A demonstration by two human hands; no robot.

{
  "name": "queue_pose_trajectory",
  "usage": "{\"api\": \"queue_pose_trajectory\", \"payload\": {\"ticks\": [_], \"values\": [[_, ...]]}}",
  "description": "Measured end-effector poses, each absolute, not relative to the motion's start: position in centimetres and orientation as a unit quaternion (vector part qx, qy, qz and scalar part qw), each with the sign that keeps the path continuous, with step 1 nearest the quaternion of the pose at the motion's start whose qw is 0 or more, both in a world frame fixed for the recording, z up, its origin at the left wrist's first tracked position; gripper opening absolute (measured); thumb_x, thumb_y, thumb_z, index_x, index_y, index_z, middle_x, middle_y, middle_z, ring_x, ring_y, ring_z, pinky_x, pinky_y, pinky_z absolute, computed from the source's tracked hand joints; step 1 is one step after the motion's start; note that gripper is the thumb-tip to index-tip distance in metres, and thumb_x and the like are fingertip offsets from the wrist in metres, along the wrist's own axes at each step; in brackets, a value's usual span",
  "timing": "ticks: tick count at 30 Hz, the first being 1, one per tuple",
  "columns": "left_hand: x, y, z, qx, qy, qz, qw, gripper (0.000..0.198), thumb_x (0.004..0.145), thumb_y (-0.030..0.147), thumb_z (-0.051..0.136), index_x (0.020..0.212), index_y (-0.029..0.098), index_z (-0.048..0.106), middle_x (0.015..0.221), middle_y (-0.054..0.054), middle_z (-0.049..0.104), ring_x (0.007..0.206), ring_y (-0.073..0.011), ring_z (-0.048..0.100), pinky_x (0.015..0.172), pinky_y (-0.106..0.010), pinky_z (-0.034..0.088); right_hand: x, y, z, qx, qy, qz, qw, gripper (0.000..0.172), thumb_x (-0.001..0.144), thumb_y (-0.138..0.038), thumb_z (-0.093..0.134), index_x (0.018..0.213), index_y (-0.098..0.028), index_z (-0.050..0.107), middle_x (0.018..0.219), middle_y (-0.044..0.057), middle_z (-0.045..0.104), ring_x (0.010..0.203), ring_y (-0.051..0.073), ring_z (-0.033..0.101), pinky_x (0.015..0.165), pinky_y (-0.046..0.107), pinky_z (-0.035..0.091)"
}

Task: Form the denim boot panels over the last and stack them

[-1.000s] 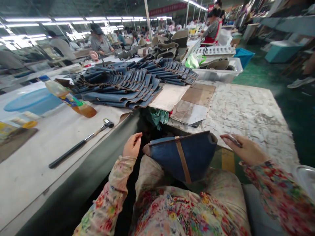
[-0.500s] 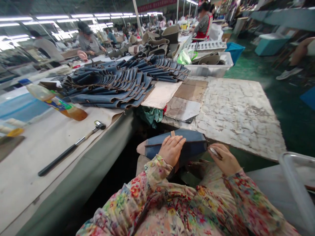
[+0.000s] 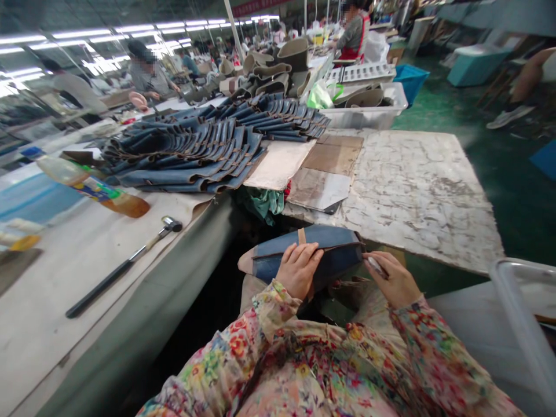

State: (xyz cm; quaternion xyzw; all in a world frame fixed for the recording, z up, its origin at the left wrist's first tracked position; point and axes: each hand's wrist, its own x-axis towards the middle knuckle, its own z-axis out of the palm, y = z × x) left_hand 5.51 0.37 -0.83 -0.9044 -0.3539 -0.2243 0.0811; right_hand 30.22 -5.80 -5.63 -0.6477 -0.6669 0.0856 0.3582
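Fingers (image 3: 297, 255) of left hand (image 3: 296, 273) laid nearly straight, close together, over blue leather-look piece (image 3: 330, 236) just below frame centre; thumb hidden, cannot tell if gripping. Right hand (image 3: 397, 281), right of centre, curled round small shiny tool (image 3: 377, 267) at piece's right end. Hammer (image 3: 125, 268) at left of frame.

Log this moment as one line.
left hand: on blue piece | right hand: holding small tool at piece's right end | hammer: lying on table
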Motion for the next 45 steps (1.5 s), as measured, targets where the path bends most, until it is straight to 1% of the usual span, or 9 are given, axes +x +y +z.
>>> {"api": "queue_pose_trajectory", "payload": {"ticks": [4,10,14,18,23,26,31,36,45], "values": [[6.4,-0.4,-0.2,-0.885,-0.410,-0.202,0.088,0.027,0.086,0.021,0.043,0.111,0.022,0.055,0.105,-0.003,0.060,0.099,-0.0167,0.051,0.084,-0.032,0.037,30.2,-6.2,-6.4,-0.653,-0.667,0.088,0.349,0.029,0.084,-0.035,0.043,0.101,-0.019,0.060,0.099,0.008,0.059,0.088,0.017,0.059,0.076,0.028,0.049],[9.0,-0.7,-0.7,-0.903,-0.397,-0.141,0.086,0.032,0.087,0.019,0.041,0.117,0.014,0.050,0.108,-0.007,0.057,0.103,-0.0188,0.048,0.088,-0.033,0.038,29.9,-6.8,-7.3,-0.645,-0.671,0.101,0.352,0.031,0.084,-0.034,0.043,0.106,-0.018,0.058,0.101,0.008,0.059,0.090,0.018,0.058,0.079,0.030,0.049],[11.1,-0.5,-1.6,-0.914,-0.382,-0.122,0.056,0.037,0.087,0.023,0.041,0.122,0.013,0.046,0.114,-0.008,0.054,0.106,-0.0200,0.046,0.090,-0.034,0.039,29.7,-7.1,-7.2,-0.644,-0.658,0.118,0.372,0.032,0.085,-0.033,0.044,0.110,-0.019,0.057,0.104,0.008,0.058,0.093,0.017,0.058,0.083,0.030,0.048],[12.9,-0.4,-1.9,-0.927,-0.356,-0.117,0.038,0.036,0.090,0.026,0.034,0.123,0.013,0.044,0.118,-0.007,0.053,0.109,-0.0182,0.044,0.091,-0.031,0.038,29.4,-7.1,-6.5,-0.635,-0.655,0.131,0.388,0.031,0.085,-0.034,0.045,0.109,-0.019,0.057,0.105,0.007,0.059,0.096,0.017,0.057,0.086,0.030,0.047],[14.0,-0.1,-1.8,-0.939,-0.320,-0.122,0.026,0.036,0.091,0.029,0.033,0.121,0.012,0.045,0.115,-0.007,0.054,0.105,-0.0182,0.045,0.085,-0.031,0.038,29.3,-7.3,-5.2,-0.680,-0.602,0.132,0.398,0.034,0.086,-0.038,0.043,0.110,-0.019,0.056,0.101,0.006,0.062,0.087,0.016,0.060,0.079,0.026,0.048],[14.3,0.3,-1.8,-0.944,-0.309,-0.115,0.020,0.037,0.092,0.031,0.030,0.121,0.012,0.044,0.110,-0.007,0.056,0.099,-0.0178,0.047,0.080,-0.034,0.039,29.7,-7.1,-5.0,-0.725,-0.566,0.114,0.375,0.040,0.086,-0.044,0.041,0.113,-0.018,0.055,0.100,0.006,0.063,0.084,0.017,0.061,0.074,0.026,0.049],[14.1,0.7,-1.6,-0.948,-0.302,-0.098,0.007,0.036,0.091,0.033,0.035,0.120,0.014,0.045,0.103,-0.006,0.056,0.093,-0.0170,0.048,0.075,-0.032,0.039,30.2,-5.4,-4.3,-0.718,-0.628,0.043,0.295,0.049,0.089,-0.042,0.030,0.130,-0.017,0.040,0.109,0.011,0.057,0.098,0.021,0.055,0.082,0.033,0.046],[12.5,0.4,-1.6,-0.939,-0.319,-0.130,0.003,0.035,0.091,0.031,0.035,0.121,0.015,0.045,0.108,-0.005,0.055,0.098,-0.0160,0.047,0.082,-0.030,0.038,29.0,-4.5,-2.3,-0.673,-0.689,-0.023,0.268,0.039,0.088,-0.035,0.036,0.118,-0.018,0.055,0.101,0.011,0.056,0.096,0.024,0.050,0.086,0.039,0.041],[10.3,0.2,-1.5,-0.927,-0.347,-0.141,0.009,0.034,0.091,0.030,0.034,0.119,0.016,0.048,0.108,-0.005,0.057,0.100,-0.0166,0.048,0.086,-0.030,0.039,26.8,-4.3,-2.7,-0.654,-0.713,-0.015,0.254,0.033,0.087,-0.029,0.040,0.110,-0.016,0.060,0.097,0.010,0.056,0.089,0.022,0.049,0.083,0.036,0.043]]}}
